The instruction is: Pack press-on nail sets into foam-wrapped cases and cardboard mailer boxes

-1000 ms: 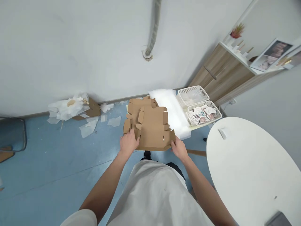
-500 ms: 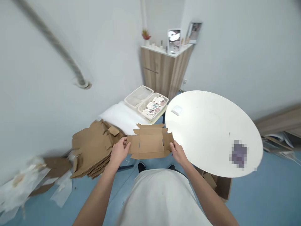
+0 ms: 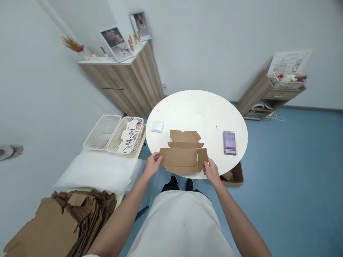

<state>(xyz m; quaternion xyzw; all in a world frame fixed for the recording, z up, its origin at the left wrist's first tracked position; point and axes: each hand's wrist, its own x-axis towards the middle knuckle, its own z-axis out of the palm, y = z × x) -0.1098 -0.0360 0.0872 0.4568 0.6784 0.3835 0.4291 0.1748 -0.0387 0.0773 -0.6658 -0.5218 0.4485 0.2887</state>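
Note:
An unfolded brown cardboard box blank [image 3: 182, 157] is stretched between my two hands, over the near edge of the round white table [image 3: 198, 110]. My left hand [image 3: 153, 164] pinches its left end flap. At the opposite end, my right hand [image 3: 211, 170] grips the right flap with the thumb on top. The blank's long lid panel and side flaps point away from me. Beyond it on the table lie a small white packet [image 3: 158, 127] to the left and a purple item [image 3: 229, 143], partly pixelated, to the right.
To the left stand two white plastic baskets [image 3: 103, 132], one holding small printed cards [image 3: 130, 135]. Nearer are white foam sheeting [image 3: 99, 170] and a stack of flattened cardboard [image 3: 50, 225]. A wooden cabinet [image 3: 128, 82] fills the corner. Under the table sits an open carton [image 3: 237, 175].
My view has turned right, from the cardboard stack towards the table. Both hands have carried the box blank over the table's near edge, and its lid panel now lies more spread out.

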